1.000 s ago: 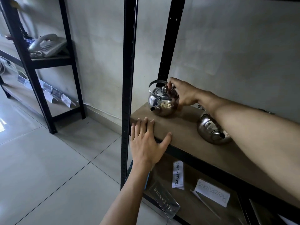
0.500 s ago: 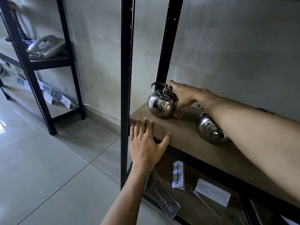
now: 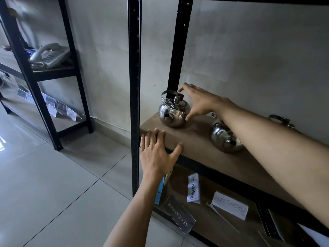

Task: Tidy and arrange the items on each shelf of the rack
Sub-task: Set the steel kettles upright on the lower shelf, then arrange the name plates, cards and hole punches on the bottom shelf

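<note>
A: At the left end of the shelf (image 3: 204,145), near the back post (image 3: 179,50), the kettle (image 3: 173,113) was stood upright, its handle raised and its spout turned out toward the front. How was it being held?

B: It was touched rather than gripped. The right hand (image 3: 199,102) was spread beside it, the thumb laid against the lower body and a finger reaching over by the handle; nothing was closed round it. The left hand (image 3: 156,154) was laid flat on the front edge of the shelf, fingers straight, nothing held.

A: What was needed for the step to be done well?

B: A small nudge, it was judged, not a lift. The round body could be turned by the thumb alone, so the push was best kept low, where tipping would be least likely. The loose handle was best left alone, since it could swing and clatter.

A: And the second kettle (image 3: 226,139)?

B: It was stood well apart to the right, partly hidden under the right forearm, spout also forward. The two could be lined up by matching spouts. Some metal object (image 3: 279,120) was seen by the wall, too hidden to name. Paper labels (image 3: 229,205) and a name plate (image 3: 179,214) were scattered on the lower shelf (image 3: 210,221), still to be arranged.
</note>
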The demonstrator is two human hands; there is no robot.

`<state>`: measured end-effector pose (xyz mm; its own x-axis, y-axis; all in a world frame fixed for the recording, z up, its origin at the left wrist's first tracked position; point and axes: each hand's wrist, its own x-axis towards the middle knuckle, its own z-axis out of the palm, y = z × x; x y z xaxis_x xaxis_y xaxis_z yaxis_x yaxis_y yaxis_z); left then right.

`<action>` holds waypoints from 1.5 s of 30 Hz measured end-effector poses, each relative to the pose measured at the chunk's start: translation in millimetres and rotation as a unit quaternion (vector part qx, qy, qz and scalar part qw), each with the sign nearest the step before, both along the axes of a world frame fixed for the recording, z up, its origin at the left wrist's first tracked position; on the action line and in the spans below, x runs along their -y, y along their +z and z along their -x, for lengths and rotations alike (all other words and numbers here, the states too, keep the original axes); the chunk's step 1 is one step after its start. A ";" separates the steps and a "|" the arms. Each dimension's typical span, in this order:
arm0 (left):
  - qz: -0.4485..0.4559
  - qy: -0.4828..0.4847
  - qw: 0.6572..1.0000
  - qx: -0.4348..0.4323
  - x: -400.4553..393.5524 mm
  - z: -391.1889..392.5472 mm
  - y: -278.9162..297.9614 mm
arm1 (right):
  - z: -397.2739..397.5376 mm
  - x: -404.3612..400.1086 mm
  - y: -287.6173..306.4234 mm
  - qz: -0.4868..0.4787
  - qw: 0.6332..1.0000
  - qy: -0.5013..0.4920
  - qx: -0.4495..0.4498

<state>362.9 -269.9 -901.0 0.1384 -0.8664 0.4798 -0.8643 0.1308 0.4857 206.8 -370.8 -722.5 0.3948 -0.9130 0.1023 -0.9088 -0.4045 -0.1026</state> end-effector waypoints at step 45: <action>-0.104 -0.338 0.935 -0.027 -174.6 241.8 -157.9 | 305.7 -397.5 -278.1 0.013 0.842 -0.452 0.295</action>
<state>121.1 -95.4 -1058.9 -0.4546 -0.8388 0.2996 -0.5915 0.5358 0.6025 -98.9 26.7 -1000.7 -0.5872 -0.8071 0.0616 -0.6403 0.4166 -0.6453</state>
